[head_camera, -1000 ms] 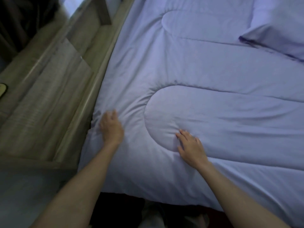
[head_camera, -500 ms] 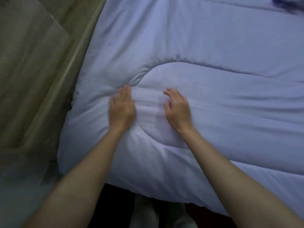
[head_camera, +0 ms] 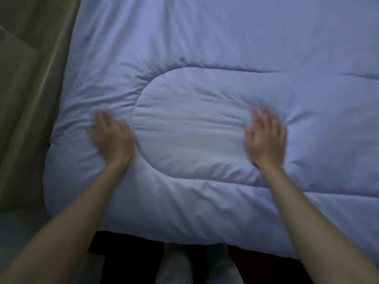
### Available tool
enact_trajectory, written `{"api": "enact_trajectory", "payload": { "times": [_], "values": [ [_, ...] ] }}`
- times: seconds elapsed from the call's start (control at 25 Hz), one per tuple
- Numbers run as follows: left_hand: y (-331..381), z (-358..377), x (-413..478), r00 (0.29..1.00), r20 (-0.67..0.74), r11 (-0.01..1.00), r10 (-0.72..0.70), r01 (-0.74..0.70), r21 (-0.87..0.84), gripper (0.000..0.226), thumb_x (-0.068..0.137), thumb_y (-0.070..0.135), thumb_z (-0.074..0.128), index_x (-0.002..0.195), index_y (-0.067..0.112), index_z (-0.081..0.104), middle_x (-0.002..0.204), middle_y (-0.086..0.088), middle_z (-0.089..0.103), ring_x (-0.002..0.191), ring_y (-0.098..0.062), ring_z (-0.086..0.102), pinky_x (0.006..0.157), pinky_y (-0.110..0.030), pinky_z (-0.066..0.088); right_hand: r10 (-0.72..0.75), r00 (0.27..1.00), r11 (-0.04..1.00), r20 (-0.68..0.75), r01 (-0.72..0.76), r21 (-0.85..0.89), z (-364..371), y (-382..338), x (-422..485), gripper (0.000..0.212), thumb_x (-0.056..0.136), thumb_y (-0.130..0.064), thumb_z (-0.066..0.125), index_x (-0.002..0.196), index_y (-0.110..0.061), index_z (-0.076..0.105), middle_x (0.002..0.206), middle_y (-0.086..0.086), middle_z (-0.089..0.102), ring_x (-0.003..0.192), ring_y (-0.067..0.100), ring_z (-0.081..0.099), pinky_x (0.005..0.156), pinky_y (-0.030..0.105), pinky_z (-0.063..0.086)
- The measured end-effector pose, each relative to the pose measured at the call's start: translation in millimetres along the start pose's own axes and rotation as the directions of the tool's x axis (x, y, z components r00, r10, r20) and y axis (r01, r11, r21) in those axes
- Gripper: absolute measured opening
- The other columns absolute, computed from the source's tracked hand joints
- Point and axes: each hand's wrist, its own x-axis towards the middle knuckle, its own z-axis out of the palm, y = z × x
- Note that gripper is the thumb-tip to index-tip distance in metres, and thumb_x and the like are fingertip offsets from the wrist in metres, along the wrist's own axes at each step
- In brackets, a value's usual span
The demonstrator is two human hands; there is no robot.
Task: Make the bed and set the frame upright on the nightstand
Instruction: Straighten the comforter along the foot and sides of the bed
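A pale blue quilted comforter (head_camera: 205,58) covers the bed and fills most of the view. My left hand (head_camera: 111,138) lies flat on it near its left corner, fingers blurred by motion. My right hand (head_camera: 265,138) rests palm down further right, fingers spread, on the rounded stitched panel. Both hands press the fabric and neither grips it. Small wrinkles fan out around the left hand. No frame and no nightstand are in view.
A wooden bed side and panel (head_camera: 30,99) runs along the left of the comforter. The comforter's near edge hangs over a dark gap (head_camera: 127,257), where pale trouser legs (head_camera: 196,267) show below.
My hands have slid apart over the comforter, the left toward the corner and the right further right. The crease between them has flattened out.
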Motion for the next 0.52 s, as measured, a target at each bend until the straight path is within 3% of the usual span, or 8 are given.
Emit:
{"api": "enact_trajectory", "payload": {
  "times": [0.08, 0.16, 0.24, 0.28, 0.36, 0.4, 0.44, 0.52],
  "values": [
    [75.2, 9.8, -50.2, 0.91, 0.031, 0.908, 0.413, -0.408, -0.095, 0.054, 0.093, 0.026, 0.033, 0.14, 0.002, 0.042, 0.148, -0.02, 0.04, 0.139, -0.035, 0.035, 0.112, -0.056, 0.024, 0.173, 0.984, 0.984, -0.04, -0.174, -0.021, -14.9, 72.2, -21.4, 0.052, 0.094, -0.042, 0.031, 0.144, -0.027, 0.038, 0.153, 0.005, 0.038, 0.14, 0.03, 0.035, 0.112, 0.052, 0.025],
    [139.9, 16.2, -125.3, 0.633, 0.064, 0.631, 0.771, -0.749, -0.203, 0.054, 0.091, 0.029, 0.036, 0.138, 0.004, 0.046, 0.146, -0.016, 0.045, 0.136, -0.033, 0.041, 0.11, -0.056, 0.031, 0.283, 0.958, 0.956, -0.047, -0.286, -0.071, -27.2, 125.9, -48.8, 0.051, 0.095, -0.039, 0.031, 0.144, -0.026, 0.038, 0.154, 0.007, 0.036, 0.141, 0.032, 0.031, 0.112, 0.053, 0.022],
    [163.1, 12.4, -181.6, 0.378, 0.132, 0.4, 0.916, -0.877, -0.266, 0.056, 0.091, 0.036, 0.039, 0.14, 0.01, 0.046, 0.148, -0.008, 0.044, 0.138, -0.025, 0.04, 0.113, -0.049, 0.03, 0.455, 0.889, 0.886, -0.053, -0.458, -0.078, -38.6, 159.9, -69.5, 0.051, 0.096, -0.034, 0.032, 0.146, -0.027, 0.034, 0.157, 0.007, 0.029, 0.144, 0.032, 0.025, 0.112, 0.059, 0.015],
    [156.7, 14.3, -190.0, 0.337, 0.146, 0.365, 0.93, -0.892, -0.265, 0.056, 0.091, 0.038, 0.041, 0.141, 0.012, 0.045, 0.149, -0.005, 0.043, 0.139, -0.023, 0.039, 0.113, -0.047, 0.028, 0.611, 0.79, 0.79, -0.05, -0.612, -0.026, -46.6, 167.5, -71.9, 0.052, 0.095, -0.032, 0.031, 0.147, -0.027, 0.03, 0.159, 0.006, 0.023, 0.146, 0.031, 0.02, 0.111, 0.063, 0.011],
    [119.9, 18.9, -169.7, 0.443, 0.119, 0.459, 0.888, -0.861, -0.219, 0.059, 0.091, 0.042, 0.043, 0.143, 0.014, 0.042, 0.15, -0.004, 0.041, 0.14, -0.022, 0.036, 0.112, -0.046, 0.028, 0.877, 0.481, 0.477, -0.008, -0.869, 0.129, -55.1, 161.0, -60.6, 0.057, 0.095, -0.032, 0.03, 0.151, -0.025, 0.021, 0.162, 0.006, 0.012, 0.149, 0.03, 0.008, 0.11, 0.067, 0.005],
    [94.1, 19.5, -153.8, 0.541, 0.132, 0.557, 0.83, -0.811, -0.178, 0.062, 0.091, 0.044, 0.042, 0.145, 0.013, 0.039, 0.152, -0.004, 0.038, 0.141, -0.022, 0.034, 0.113, -0.046, 0.028, 0.914, 0.403, 0.39, 0.038, -0.902, 0.187, -55.6, 142.4, -54.5, 0.06, 0.094, -0.034, 0.03, 0.151, -0.02, 0.02, 0.161, 0.009, 0.011, 0.149, 0.03, 0.007, 0.111, 0.066, 0.004],
    [66.8, 18.3, -136.8, 0.631, 0.14, 0.646, 0.763, -0.754, -0.122, 0.065, 0.091, 0.045, 0.041, 0.147, 0.013, 0.035, 0.153, -0.005, 0.035, 0.142, -0.022, 0.032, 0.114, -0.046, 0.027, 0.889, 0.455, 0.43, 0.057, -0.87, 0.242, -51.2, 113.6, -52.3, 0.063, 0.092, -0.037, 0.03, 0.15, -0.016, 0.024, 0.16, 0.011, 0.016, 0.149, 0.031, 0.01, 0.111, 0.066, 0.004],
    [7.5, 14.1, -108.3, 0.773, 0.136, 0.783, 0.62, -0.622, -0.035, 0.068, 0.09, 0.045, 0.036, 0.148, 0.011, 0.03, 0.154, -0.009, 0.032, 0.142, -0.026, 0.031, 0.114, -0.047, 0.027, 0.648, 0.76, 0.734, -0.038, -0.611, 0.298, -36.6, 30.0, -67.0, 0.065, 0.084, -0.038, 0.032, 0.142, -0.011, 0.042, 0.152, 0.014, 0.036, 0.144, 0.031, 0.027, 0.11, 0.065, 0.011]
  ]
}}
